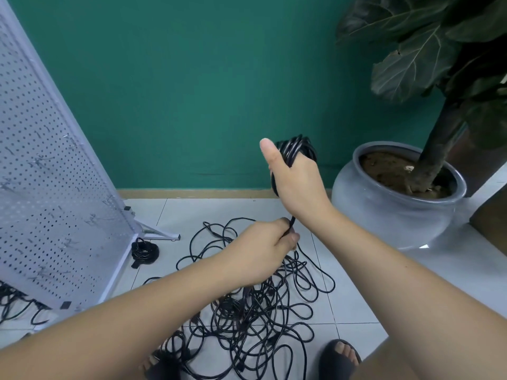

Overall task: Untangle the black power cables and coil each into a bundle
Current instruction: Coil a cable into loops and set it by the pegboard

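Step in hand, by the look of it: one cable is being wound into a coil (295, 149), which is held up in the right hand (297, 179), fist closed round the loops, thumb up. The tail of that cable is pinched in the left hand (263, 252), just below the right wrist, fingers closed on it. The tangle (258, 305) lies on the floor directly below the hands; approx. most cables are yet to be sorted. One finished bundle (144, 251) is seen left of the tangle, by the pegboard (55, 187) foot. Next move prob. calls for slack to be drawn up from the tangle w/o snagging. Room: open above the tangle; pot (395, 204) close to its right, pegboard edge to its left.
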Motion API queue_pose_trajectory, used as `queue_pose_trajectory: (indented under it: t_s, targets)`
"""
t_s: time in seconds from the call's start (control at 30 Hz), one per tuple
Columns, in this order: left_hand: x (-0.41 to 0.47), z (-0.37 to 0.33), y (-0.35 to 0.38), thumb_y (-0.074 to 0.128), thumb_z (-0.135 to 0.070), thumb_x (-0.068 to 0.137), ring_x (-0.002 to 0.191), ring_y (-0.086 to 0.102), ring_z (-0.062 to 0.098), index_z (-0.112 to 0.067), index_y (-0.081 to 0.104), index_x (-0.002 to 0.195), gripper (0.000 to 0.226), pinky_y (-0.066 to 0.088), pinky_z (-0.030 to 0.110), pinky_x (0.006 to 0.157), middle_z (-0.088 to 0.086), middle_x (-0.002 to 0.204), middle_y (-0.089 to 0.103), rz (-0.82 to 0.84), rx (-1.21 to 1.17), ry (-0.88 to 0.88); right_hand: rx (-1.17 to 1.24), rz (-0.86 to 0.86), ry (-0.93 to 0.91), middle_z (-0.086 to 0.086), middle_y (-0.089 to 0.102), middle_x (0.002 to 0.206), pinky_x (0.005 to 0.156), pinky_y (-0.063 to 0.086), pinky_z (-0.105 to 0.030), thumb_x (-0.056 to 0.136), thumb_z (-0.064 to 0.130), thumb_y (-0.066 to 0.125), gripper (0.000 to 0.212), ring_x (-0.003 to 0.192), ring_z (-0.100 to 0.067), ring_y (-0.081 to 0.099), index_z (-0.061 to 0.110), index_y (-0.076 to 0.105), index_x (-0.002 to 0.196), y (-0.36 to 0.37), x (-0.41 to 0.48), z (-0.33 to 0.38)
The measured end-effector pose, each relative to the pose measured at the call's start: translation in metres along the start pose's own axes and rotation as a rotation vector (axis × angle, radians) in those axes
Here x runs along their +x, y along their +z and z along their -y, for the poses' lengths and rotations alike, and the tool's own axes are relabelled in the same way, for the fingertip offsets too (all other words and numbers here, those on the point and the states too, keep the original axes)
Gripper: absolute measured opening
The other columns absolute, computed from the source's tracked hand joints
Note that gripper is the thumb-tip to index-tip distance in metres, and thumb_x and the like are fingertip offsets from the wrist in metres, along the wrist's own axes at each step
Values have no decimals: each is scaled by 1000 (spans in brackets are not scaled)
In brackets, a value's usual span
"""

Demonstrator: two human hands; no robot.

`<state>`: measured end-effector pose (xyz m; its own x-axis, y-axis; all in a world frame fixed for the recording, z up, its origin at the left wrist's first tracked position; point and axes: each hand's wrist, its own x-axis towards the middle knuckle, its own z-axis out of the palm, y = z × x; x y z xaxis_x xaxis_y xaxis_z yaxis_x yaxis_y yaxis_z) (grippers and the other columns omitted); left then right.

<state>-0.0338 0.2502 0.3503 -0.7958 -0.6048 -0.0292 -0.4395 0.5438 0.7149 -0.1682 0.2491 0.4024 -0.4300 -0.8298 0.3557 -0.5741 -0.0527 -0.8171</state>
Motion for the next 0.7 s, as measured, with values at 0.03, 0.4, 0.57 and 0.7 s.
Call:
queue_pose_trajectory:
  t_s: [0.03, 0.4, 0.57, 0.7]
  targets:
    - [-1, 0, -4, 51, -41, 110, 66, 63, 23, -27, 47, 81, 32, 52, 40, 65, 0, 72, 66, -25, 35, 16, -34, 11, -20, -9, 35, 63, 55, 32, -32, 105, 70, 49, 75, 57, -15, 32, 4, 32, 72, 1, 1, -3]
    - [-7, 3, -72, 81, -33, 93, 57, 44, 7, -21, 73, 79, 19, 37, 25, 58, -10, 61, 58, -277, -83, 190, -47, 538, 290, -17, 71, 71, 78, 56, -39, 94, 94, 19, 100, 67, -27, 67, 8, 65, 71, -3, -5, -10]
    - [0, 17, -91, 92, -27, 80, 60, 59, 12, -15, 67, 76, 28, 48, 28, 64, -5, 64, 66, -331, -220, 210, 463, 753, 443, -7, 57, 69, 58, 49, -30, 96, 90, 27, 86, 58, -21, 55, 9, 55, 83, 7, -25, 0]
    - [7, 29, -109, 91, -45, 76, 63, 39, 14, -15, 58, 74, 44, 35, 30, 61, -5, 63, 46, -370, -247, 217, 516, 834, 453, -8, 55, 70, 58, 45, -29, 91, 95, 29, 91, 57, -23, 52, 9, 58, 86, 3, -33, 12]
